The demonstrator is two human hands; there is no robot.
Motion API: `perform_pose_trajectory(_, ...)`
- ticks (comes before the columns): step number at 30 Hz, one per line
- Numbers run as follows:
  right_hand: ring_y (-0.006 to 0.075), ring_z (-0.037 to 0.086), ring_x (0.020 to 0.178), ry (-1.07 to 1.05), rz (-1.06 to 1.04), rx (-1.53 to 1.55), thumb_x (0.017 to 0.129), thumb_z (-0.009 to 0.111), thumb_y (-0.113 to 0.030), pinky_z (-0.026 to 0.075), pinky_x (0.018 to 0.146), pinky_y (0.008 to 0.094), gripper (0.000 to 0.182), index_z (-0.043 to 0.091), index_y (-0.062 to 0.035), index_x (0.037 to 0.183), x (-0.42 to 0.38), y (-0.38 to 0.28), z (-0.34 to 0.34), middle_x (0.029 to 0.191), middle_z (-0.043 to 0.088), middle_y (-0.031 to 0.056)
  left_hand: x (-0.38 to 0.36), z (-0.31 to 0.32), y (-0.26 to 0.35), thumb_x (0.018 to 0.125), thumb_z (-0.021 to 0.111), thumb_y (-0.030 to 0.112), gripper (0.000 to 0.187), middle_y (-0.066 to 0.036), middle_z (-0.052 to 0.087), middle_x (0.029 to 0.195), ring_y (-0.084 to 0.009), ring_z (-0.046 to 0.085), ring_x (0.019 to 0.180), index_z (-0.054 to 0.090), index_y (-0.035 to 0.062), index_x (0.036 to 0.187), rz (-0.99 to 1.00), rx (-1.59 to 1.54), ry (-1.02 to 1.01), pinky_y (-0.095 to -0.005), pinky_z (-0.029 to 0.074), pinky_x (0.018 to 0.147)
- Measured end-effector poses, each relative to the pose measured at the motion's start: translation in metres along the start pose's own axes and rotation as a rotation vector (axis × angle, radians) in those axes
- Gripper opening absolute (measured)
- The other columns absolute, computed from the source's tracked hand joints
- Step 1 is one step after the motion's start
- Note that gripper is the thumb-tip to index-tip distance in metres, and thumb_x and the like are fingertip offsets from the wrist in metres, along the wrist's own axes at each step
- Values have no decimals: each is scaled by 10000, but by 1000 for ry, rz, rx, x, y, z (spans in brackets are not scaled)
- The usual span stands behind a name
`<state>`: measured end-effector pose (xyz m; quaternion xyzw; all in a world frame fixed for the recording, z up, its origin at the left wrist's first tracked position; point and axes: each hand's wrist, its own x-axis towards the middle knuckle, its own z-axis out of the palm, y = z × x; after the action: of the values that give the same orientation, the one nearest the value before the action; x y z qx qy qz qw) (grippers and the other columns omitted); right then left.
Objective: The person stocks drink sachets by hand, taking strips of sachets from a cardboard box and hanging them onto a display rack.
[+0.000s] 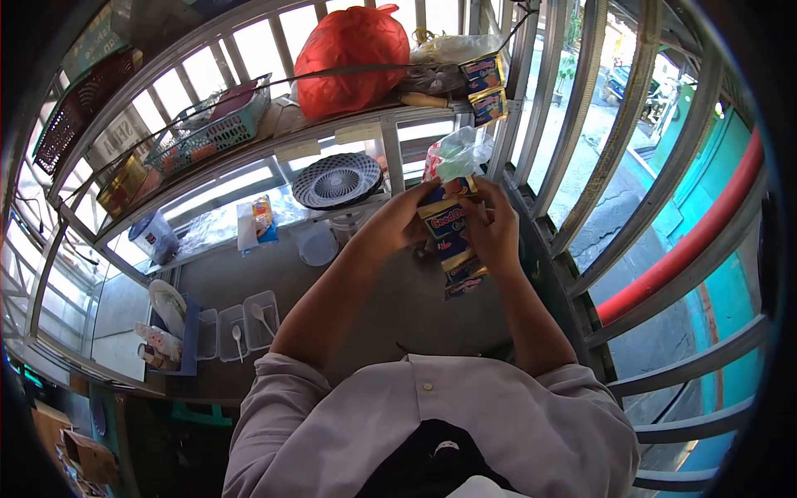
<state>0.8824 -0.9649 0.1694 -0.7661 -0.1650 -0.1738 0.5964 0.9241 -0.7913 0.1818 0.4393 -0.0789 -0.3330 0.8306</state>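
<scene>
Head view: I have the strip of sachets up in front of me, over the tabletop. The fingers of my left hand grasp its upper left edge, their tips partly hidden, and those of my right hand pinch the upper right side. I judge it light and floppy, bending readily at the seams between packets, with a slightly slippery film; the flat sealed edges should give the surest hold, since squeezing the filled middles might strain them. It looks dark blue with gold bands and "Good Day" lettering, the lower packets dangling at a slant. Similar hanging packets show by the shelf.
</scene>
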Motion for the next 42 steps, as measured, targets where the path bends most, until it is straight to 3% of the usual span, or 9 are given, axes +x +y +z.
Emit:
perform_pose_trajectory(3,141,621,795,327,-305,-219,859,642,-81,490,549,217,528,390,-45,1322,-7,26,5,1166,538,156,26,19,11,943,542,292,417,-95,569,1207,-211,592,1068,423,96,1292,409,217,-59,-383,472,944)
perform_pose_trajectory(8,393,285,1291,604,-664,-580,719,783,-290,347,999,492,840,298,-54,1363,3,47,23,1371,270,263,29,78,30,910,578,223,378,-116,538,1273,-253,546,1143,503,105,1261,774,1028,-346,-389,430,991)
perform_pose_trajectory(11,450,284,1277,477,-456,-599,679,813,-316,188,1071,543,909,292,-54,1377,40,90,28,1359,289,267,9,108,47,839,621,129,385,-140,481,1347,-277,459,1249,563,118,1220,916,1476,-377,-402,386,1031)
perform_pose_trajectory(15,380,299,1304,376,-330,-540,717,783,-313,279,1032,528,840,335,-56,1379,60,29,-4,1387,296,215,11,85,94,737,655,40,575,-130,358,1456,-283,309,1371,540,183,1281,973,1464,-288,-417,268,1115)
perform_pose_trajectory(20,241,510,1119,541,-851,-53,650,837,-254,436,935,350,991,235,-42,1408,111,-39,-19,1236,427,144,11,21,166,784,655,374,631,-112,416,1396,-335,400,1281,432,244,1359,1084,2199,657,-591,294,991)
perform_pose_trajectory(24,227,494,1127,426,-930,278,625,858,-243,425,974,320,1039,229,-59,1431,150,-58,-26,1272,398,121,5,4,177,803,619,435,587,-100,477,1303,-325,495,1179,451,267,1339,681,2223,757,-603,292,944)
perform_pose_trajectory(26,250,566,1062,258,-633,-227,680,765,-370,457,940,340,800,402,-88,1335,181,-66,-39,1144,520,128,-2,11,168,799,625,436,550,-89,506,1256,-319,533,1127,494,267,1305,536,2289,838,-581,297,937)
perform_pose_trajectory(29,281,641,967,-42,-335,-790,766,665,-413,499,878,362,566,567,-135,1249,199,-65,-53,1039,628,138,-5,13,159,841,618,376,250,-2,606,1009,-228,606,944,675,244,1046,1080,2264,927,-483,321,792)
perform_pose_trajectory(42,237,634,944,-118,-412,-700,780,642,-406,536,795,326,553,581,-148,1265,152,-119,-86,1098,496,137,-39,68,169,815,642,302,114,39,653,859,-187,594,810,729,257,874,1451,2082,859,-451,317,788)
